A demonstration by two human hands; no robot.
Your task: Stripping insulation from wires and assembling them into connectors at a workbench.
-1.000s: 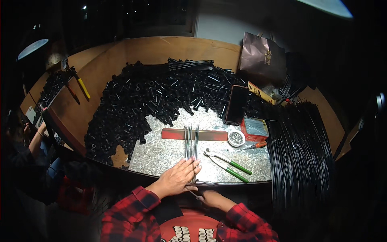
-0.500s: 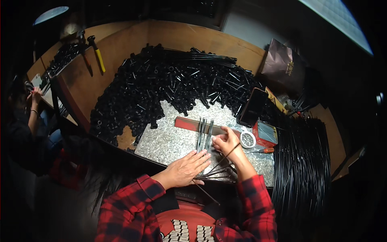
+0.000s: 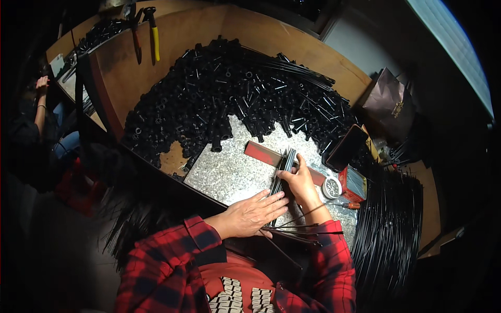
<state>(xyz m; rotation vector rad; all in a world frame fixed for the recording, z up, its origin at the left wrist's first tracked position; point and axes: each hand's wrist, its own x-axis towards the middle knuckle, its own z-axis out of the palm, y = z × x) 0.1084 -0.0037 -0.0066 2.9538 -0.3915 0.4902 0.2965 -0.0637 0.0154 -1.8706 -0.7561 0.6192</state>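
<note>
A bundle of thin black rods (image 3: pixel 288 158) lies over the speckled stone slab (image 3: pixel 219 177) in front of me. My right hand (image 3: pixel 302 187) is closed round the far part of the bundle, thumb and fingers on either side. My left hand (image 3: pixel 250 215) lies flat across the nearer part, its fingers stretched out over the rods. From beneath it the near ends fan out to the right, past the slab's front edge. A flat red-brown bar (image 3: pixel 261 153) sits crosswise on the slab behind and under the bundle. Part of the bundle is hidden by my hands.
Black tubular parts (image 3: pixel 209 99) are heaped behind the slab. To the right are a small white cup (image 3: pixel 332 187), a phone (image 3: pixel 346 147), a red box (image 3: pixel 353 183), an orange-handled tool (image 3: pixel 354 206) and many long black rods (image 3: pixel 389 214). Another person's hand (image 3: pixel 43 84) shows far left.
My right hand has closed round the far part of the rods, which were spread in separate groups and are now gathered together. The whole view has tilted and shifted slightly.
</note>
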